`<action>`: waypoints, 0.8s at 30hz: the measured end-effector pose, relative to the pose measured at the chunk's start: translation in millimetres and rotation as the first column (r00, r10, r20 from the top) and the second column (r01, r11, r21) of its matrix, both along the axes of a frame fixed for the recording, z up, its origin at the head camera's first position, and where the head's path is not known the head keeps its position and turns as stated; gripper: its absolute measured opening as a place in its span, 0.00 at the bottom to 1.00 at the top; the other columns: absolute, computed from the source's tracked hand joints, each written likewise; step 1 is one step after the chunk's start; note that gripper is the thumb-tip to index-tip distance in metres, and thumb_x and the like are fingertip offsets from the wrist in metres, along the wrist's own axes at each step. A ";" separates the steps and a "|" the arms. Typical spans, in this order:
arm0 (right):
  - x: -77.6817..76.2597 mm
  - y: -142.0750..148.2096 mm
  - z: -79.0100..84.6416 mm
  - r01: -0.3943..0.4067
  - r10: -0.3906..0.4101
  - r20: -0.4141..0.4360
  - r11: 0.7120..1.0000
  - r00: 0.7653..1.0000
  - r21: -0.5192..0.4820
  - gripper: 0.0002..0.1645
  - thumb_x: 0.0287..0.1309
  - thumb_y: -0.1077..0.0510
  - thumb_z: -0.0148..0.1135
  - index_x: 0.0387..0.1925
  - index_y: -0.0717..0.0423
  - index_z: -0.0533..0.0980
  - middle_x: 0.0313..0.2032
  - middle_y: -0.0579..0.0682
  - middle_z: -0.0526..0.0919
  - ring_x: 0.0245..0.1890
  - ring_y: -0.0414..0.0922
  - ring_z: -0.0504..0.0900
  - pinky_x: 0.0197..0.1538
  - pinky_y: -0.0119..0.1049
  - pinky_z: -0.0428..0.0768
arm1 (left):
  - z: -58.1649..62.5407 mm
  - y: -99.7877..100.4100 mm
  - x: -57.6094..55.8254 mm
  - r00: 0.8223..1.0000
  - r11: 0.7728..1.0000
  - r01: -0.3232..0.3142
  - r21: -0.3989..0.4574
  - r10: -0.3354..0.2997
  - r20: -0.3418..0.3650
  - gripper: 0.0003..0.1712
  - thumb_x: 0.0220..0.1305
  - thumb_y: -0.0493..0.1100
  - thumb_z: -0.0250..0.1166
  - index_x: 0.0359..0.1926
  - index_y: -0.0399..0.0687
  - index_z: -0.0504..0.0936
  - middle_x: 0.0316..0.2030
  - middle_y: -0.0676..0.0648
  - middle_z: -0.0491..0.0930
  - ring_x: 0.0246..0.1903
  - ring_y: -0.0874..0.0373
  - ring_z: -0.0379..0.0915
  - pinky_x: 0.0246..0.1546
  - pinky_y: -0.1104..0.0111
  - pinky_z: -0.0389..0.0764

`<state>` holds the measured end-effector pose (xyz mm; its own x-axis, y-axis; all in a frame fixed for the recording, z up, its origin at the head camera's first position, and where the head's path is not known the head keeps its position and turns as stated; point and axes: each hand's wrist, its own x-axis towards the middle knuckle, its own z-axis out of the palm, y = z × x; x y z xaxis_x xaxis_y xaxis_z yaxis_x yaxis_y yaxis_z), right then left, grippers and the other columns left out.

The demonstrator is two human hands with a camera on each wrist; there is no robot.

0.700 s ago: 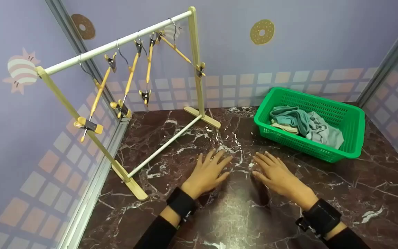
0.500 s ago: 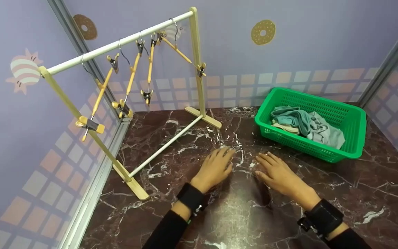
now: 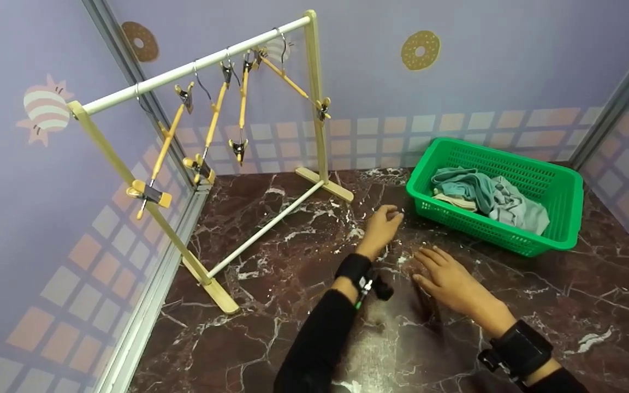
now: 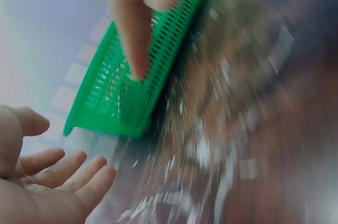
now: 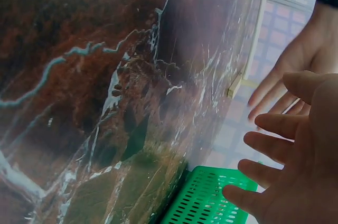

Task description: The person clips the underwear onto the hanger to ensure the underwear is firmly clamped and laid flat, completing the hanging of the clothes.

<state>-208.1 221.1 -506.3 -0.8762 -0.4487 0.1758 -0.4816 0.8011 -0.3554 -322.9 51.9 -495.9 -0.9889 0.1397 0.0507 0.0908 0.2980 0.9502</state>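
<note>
My left hand (image 3: pixel 381 228) reaches over the table just short of the green basket (image 3: pixel 565 210), its fingers loosely bent and holding nothing. The left wrist view, blurred, shows its fingers (image 4: pixel 58 182) apart in front of the basket's perforated side. My right hand (image 3: pixel 451 281) is low over the marbled tabletop, nearer my body, fingers spread and holding nothing. Inside the basket lie a teal cloth (image 3: pixel 463 183), a crumpled light grey cloth (image 3: pixel 517 210) and a folded cream cloth (image 3: pixel 456 202).
On the left stands a wooden rack with a white top bar (image 3: pixel 178 73). Several clip hangers (image 3: pixel 167 143) hang from it, bare of cloth. A lower white bar (image 3: pixel 265 228) joins its feet. Patterned walls (image 3: pixel 369 60) enclose the back and sides.
The left hand has moved forward and to the right, toward the basket, turning as its fingers bent. The right hand has barely shifted, and basket and rack stay put.
</note>
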 end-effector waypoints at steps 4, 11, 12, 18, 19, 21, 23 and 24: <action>2.8 4.5 0.0 0.006 -0.006 0.025 1.000 1.000 -0.001 0.32 0.72 0.52 0.59 0.68 0.70 0.69 0.68 0.69 0.69 0.71 0.70 0.60 0.73 0.64 0.60 | 2.5 24.5 -10.0 0.986 0.970 -0.079 0.230 0.042 0.160 0.25 0.75 0.40 0.60 0.66 0.30 0.71 0.59 0.33 0.78 0.56 0.45 0.79 0.55 0.62 0.83; 4.3 11.0 3.0 -0.002 0.001 0.062 1.000 0.998 0.018 0.31 0.73 0.53 0.59 0.68 0.70 0.69 0.69 0.69 0.68 0.71 0.71 0.59 0.72 0.66 0.60 | 8.4 59.4 -20.7 0.962 0.931 -0.185 0.313 0.106 0.254 0.31 0.75 0.43 0.61 0.71 0.31 0.65 0.68 0.32 0.69 0.67 0.43 0.69 0.65 0.56 0.76; 3.9 11.6 3.8 -0.003 0.002 0.059 1.000 0.998 0.017 0.31 0.72 0.53 0.59 0.67 0.70 0.70 0.68 0.69 0.69 0.71 0.71 0.60 0.72 0.66 0.61 | 8.7 64.2 -22.5 0.958 0.930 -0.200 0.308 0.120 0.260 0.31 0.75 0.44 0.61 0.71 0.32 0.66 0.67 0.34 0.70 0.66 0.43 0.69 0.65 0.56 0.75; 4.3 16.9 8.6 0.005 -0.006 0.083 1.000 0.997 0.012 0.14 0.69 0.58 0.60 0.39 0.67 0.86 0.68 0.71 0.68 0.71 0.73 0.59 0.71 0.67 0.61 | 11.3 86.8 -31.1 0.929 0.916 -0.288 0.279 0.197 0.313 0.36 0.75 0.47 0.62 0.74 0.35 0.62 0.71 0.37 0.66 0.70 0.45 0.64 0.68 0.56 0.72; 4.9 18.3 8.9 0.009 -0.010 0.089 1.000 0.996 0.013 0.14 0.68 0.59 0.60 0.31 0.63 0.86 0.68 0.72 0.68 0.71 0.73 0.59 0.71 0.67 0.61 | 11.3 89.2 -31.8 0.923 0.913 -0.304 0.271 0.212 0.320 0.37 0.74 0.47 0.63 0.75 0.35 0.61 0.72 0.38 0.65 0.71 0.45 0.63 0.69 0.56 0.71; 6.0 20.8 8.9 0.014 -0.015 0.091 1.000 0.996 0.014 0.17 0.67 0.61 0.60 0.22 0.57 0.83 0.67 0.72 0.69 0.71 0.73 0.59 0.71 0.68 0.61 | 10.4 93.0 -32.4 0.914 0.905 -0.330 0.269 0.234 0.333 0.37 0.74 0.45 0.63 0.75 0.36 0.61 0.72 0.38 0.65 0.71 0.45 0.63 0.68 0.57 0.71; 6.9 23.4 8.2 0.024 -0.024 0.087 1.000 0.996 0.010 0.19 0.66 0.62 0.60 0.17 0.52 0.77 0.67 0.72 0.70 0.70 0.74 0.60 0.70 0.68 0.63 | 8.8 95.3 -32.3 0.904 0.898 -0.349 0.270 0.246 0.349 0.36 0.74 0.44 0.63 0.75 0.37 0.61 0.73 0.39 0.65 0.71 0.45 0.63 0.68 0.56 0.72; 7.1 24.8 7.7 0.027 -0.027 0.082 1.000 0.996 0.009 0.19 0.66 0.62 0.61 0.17 0.51 0.76 0.66 0.71 0.71 0.69 0.73 0.61 0.70 0.67 0.63 | 7.9 96.1 -32.2 0.900 0.894 -0.356 0.272 0.250 0.357 0.36 0.74 0.43 0.63 0.75 0.38 0.61 0.72 0.39 0.65 0.71 0.45 0.64 0.68 0.56 0.72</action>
